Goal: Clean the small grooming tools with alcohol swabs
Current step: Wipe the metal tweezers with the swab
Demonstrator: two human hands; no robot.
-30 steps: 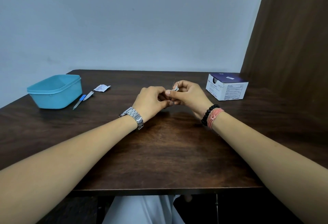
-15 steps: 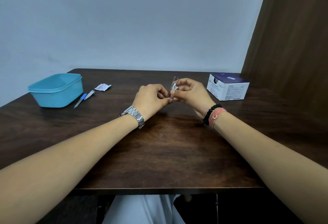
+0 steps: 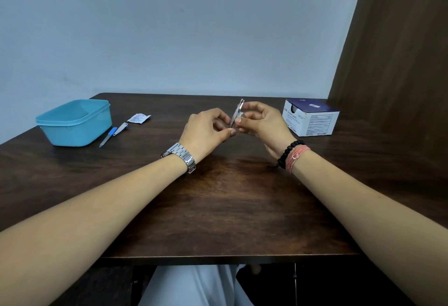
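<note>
Silver and slim, the metal file (image 3: 236, 113) stands tilted at centre frame above the dark wooden table (image 3: 218, 208). Our left hand (image 3: 206, 131) pinches its lower end; our right hand (image 3: 261, 121) pinches a small white swab (image 3: 240, 117) against it. At left lie a teal tub (image 3: 75, 122), a blue-handled tool (image 3: 108, 137) and nail clippers (image 3: 122, 128).

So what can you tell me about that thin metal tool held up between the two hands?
The metal tool is a slim, silvery strip, like a small nail file, with a finely textured face. It stands nearly upright above the table, tilted slightly, top leaning right. The left hand pinches its lower end; the right hand presses a small white swab against its side. Finer detail is too small to tell.
</note>
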